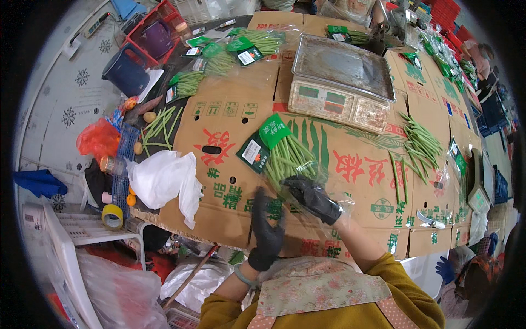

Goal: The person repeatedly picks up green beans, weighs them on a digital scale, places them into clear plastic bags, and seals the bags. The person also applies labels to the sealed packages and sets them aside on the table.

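A clear plastic bag of green beans (pixel 289 160) with a green-and-black label end lies on the cardboard-covered table (pixel 230 90) before me. My right hand (pixel 312 198), in a black glove, grips the near end of this bag, and loose film shows around the wrist. Just left of the bag's near end, my left hand (pixel 267 232), also black-gloved, is held with its fingers extended and nothing in it. Beyond the bag stands a weighing scale (pixel 339 103) with a stained metal pan (pixel 341 66).
Loose green beans (pixel 421 146) and a knife (pixel 430 221) lie to the right. Several bagged beans (pixel 218 59) are at the back left. A white plastic bag (pixel 162 177), a blue basket (pixel 119 185) and yellow tape (pixel 112 216) occupy the left edge. A second scale (pixel 478 197) stands far right.
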`<state>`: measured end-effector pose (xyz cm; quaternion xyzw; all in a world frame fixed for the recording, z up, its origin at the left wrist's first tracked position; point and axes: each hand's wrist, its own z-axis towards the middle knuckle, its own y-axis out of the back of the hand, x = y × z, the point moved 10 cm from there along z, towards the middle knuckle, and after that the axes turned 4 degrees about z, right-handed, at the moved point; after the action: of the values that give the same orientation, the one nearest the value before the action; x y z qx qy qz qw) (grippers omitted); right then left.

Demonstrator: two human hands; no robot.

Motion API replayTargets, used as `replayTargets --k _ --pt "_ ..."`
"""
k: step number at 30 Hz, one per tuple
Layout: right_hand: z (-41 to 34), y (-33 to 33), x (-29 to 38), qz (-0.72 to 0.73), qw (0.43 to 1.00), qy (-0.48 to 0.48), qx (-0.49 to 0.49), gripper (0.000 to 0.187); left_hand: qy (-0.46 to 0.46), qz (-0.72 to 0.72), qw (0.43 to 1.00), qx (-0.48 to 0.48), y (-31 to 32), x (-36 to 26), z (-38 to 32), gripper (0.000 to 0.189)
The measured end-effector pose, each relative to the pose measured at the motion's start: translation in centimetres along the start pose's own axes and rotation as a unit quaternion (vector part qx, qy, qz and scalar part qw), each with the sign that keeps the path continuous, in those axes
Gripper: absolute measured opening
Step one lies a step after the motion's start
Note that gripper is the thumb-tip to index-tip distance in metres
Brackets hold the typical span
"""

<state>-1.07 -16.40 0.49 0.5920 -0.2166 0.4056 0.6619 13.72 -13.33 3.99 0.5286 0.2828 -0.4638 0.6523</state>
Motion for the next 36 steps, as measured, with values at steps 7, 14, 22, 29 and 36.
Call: replayTargets --k 7,14,22,29,36 --pt "1.4 0.3 -2.4 0.153 0.968 -0.193 0.043 0.042 0.369 -0.424 0.817 0.127 -5.8 11.2 3.9 0.029" --pt "2.9 1.5 4.4 0.045 0.988 -0.112 0.100 0.041 0.441 -0.538 0.681 0.229 -9.5 11.4 6.4 0.030" --pt "1.8 12.9 10.6 -0.010 0.979 0.101 -0.179 0.039 0.278 -0.763 0.549 0.197 -7.5 11.8 18.8 0.043" --pt "-6.1 13.7 0.9 0.026 0.958 -0.202 -0.200 0.029 0.087 -0.664 0.730 0.133 -6.5 10.7 47.6 0.047" --pt "-15.1 13.4 -4.0 -0.100 0.890 -0.310 -0.319 0.050 -0.116 -0.589 0.630 0.493 -12.3 -13.5 26.3 0.059"
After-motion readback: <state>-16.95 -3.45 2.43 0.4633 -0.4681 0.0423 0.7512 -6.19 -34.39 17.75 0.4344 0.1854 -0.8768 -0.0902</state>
